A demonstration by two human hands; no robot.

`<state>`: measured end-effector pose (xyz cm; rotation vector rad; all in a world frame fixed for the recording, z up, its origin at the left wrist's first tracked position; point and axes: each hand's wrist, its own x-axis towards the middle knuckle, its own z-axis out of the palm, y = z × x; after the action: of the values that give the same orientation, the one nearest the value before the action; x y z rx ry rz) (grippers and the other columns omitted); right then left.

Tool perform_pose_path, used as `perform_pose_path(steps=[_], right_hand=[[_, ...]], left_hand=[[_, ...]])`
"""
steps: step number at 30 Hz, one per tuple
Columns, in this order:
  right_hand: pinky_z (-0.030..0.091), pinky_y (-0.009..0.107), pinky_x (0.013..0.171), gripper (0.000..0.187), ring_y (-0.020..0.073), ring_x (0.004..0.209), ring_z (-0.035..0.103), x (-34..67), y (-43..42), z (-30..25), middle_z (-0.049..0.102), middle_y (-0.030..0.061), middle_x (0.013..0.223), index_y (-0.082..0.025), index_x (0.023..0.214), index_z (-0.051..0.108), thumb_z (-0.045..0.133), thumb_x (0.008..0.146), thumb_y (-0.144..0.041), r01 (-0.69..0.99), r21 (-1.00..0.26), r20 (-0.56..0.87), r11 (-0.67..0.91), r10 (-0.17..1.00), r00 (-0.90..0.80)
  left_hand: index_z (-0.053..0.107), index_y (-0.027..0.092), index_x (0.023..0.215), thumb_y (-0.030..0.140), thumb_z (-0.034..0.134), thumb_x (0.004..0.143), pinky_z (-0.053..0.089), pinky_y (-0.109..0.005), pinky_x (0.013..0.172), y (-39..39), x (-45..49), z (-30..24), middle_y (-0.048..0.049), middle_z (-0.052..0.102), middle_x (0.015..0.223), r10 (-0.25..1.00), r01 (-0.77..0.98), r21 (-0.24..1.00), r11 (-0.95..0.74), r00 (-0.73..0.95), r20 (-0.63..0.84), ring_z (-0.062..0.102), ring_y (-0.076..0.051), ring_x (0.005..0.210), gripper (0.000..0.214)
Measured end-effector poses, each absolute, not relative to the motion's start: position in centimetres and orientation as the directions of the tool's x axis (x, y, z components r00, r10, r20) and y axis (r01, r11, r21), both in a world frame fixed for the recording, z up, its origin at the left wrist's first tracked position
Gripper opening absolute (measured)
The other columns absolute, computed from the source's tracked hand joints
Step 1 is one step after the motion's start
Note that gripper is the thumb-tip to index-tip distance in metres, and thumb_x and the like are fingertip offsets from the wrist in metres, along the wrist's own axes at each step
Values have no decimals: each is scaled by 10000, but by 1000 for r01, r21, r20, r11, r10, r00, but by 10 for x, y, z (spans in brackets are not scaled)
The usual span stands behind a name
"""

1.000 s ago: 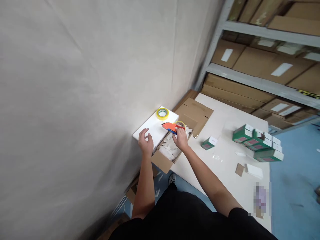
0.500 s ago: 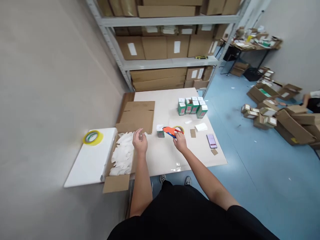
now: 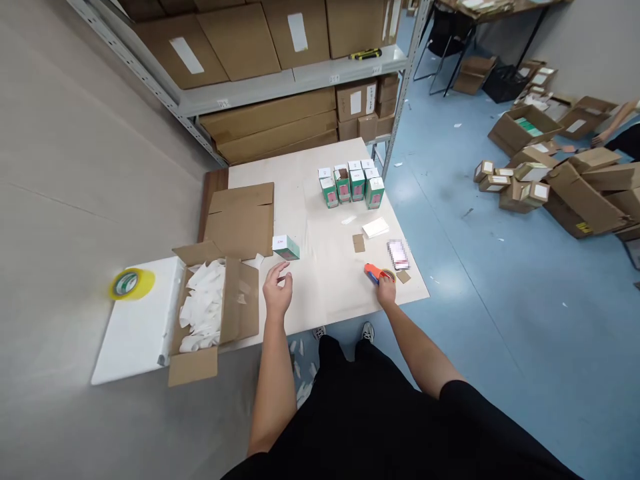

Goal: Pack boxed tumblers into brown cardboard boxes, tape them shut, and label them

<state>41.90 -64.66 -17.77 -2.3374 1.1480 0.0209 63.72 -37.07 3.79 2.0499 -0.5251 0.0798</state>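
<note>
My right hand [image 3: 387,292] is closed around an orange and blue tape dispenser [image 3: 373,271], low over the table's front right part. Whether the dispenser touches the table I cannot tell. My left hand [image 3: 277,290] is empty, fingers bent and apart from the thumb. Just beyond its fingertips stands a small green and white box [image 3: 287,248]. Left of that hand is an open carton [image 3: 231,303] filled with crumpled white packing material [image 3: 204,303]. Several more green and white boxes [image 3: 357,185] stand grouped at the table's far right.
A phone [image 3: 399,255], a white pad [image 3: 375,227] and a cardboard scrap [image 3: 359,243] lie on the right of the table. Flattened cardboard [image 3: 243,220] lies at the left. A yellow tape roll [image 3: 131,284] rests on a white board [image 3: 137,333]. Shelving [image 3: 295,77] stands behind.
My right hand has carried the tape dispenser away from the small box, to the right and nearer the table's front edge. My left hand stays beside the box. The camera view has shifted.
</note>
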Motion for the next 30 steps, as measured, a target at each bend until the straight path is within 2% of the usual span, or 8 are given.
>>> perform_pose_path(steps=[5, 8, 12, 15, 19, 23, 30], right_hand=[[425, 462, 1043, 308, 353, 1273, 575, 390, -663, -186, 697, 224, 1226, -134, 1189, 742, 642, 899, -153, -842, -374, -365, -390, -772, 520], [426, 446, 1059, 345, 351, 1284, 576, 394, -667, -171, 688, 223, 1267, -127, 1227, 731, 657, 893, -178, -831, -363, -362, -421, -759, 542], [479, 424, 1034, 449, 323, 1242, 605, 417, -668, -136, 653, 203, 1347, -126, 1348, 668, 600, 911, -204, -689, -507, -214, -519, -698, 683], [506, 446, 1050, 511, 320, 1326, 562, 446, -663, -101, 550, 188, 1509, -158, 1417, 620, 588, 915, -249, -505, -648, -31, -570, -643, 765], [479, 494, 1132, 512, 314, 1410, 512, 496, -647, -52, 536, 165, 1540, -187, 1430, 608, 595, 931, -301, -276, -752, 126, -598, -542, 831], [442, 524, 1181, 487, 305, 1450, 488, 550, -620, -12, 530, 148, 1562, -219, 1431, 611, 590, 956, -325, -105, -791, 223, -602, -445, 867], [418, 508, 1217, 502, 285, 1477, 477, 638, -553, 23, 513, 133, 1590, -238, 1444, 609, 617, 949, -316, 55, -791, 297, -609, -304, 905]], left_hand=[[743, 235, 1201, 295, 602, 924, 635, -349, 872, -359, 630, 33, -111, 722, 1253, -266, -288, 820, -495, 948, 172, 700, -233, 1152, 316], [741, 228, 1197, 303, 608, 918, 633, -355, 877, -370, 628, 34, -114, 729, 1233, -262, -267, 829, -491, 953, 151, 703, -236, 1143, 318], [735, 226, 1208, 297, 605, 911, 633, -364, 894, -396, 630, 43, -113, 724, 1250, -318, -300, 846, -441, 934, 166, 700, -237, 1153, 332], [729, 228, 1232, 286, 601, 916, 636, -366, 902, -408, 632, 57, -111, 710, 1291, -361, -344, 845, -409, 911, 197, 690, -236, 1172, 345], [724, 227, 1249, 280, 601, 926, 634, -370, 932, -401, 637, 75, -112, 688, 1337, -345, -381, 841, -384, 904, 252, 682, -226, 1177, 350], [725, 236, 1255, 289, 603, 937, 635, -372, 922, -368, 649, 87, -112, 684, 1345, -286, -395, 827, -400, 911, 297, 671, -233, 1203, 344], [711, 229, 1273, 281, 621, 923, 626, -384, 940, -290, 701, 95, -110, 679, 1343, -180, -380, 811, -445, 925, 334, 664, -240, 1220, 365]])
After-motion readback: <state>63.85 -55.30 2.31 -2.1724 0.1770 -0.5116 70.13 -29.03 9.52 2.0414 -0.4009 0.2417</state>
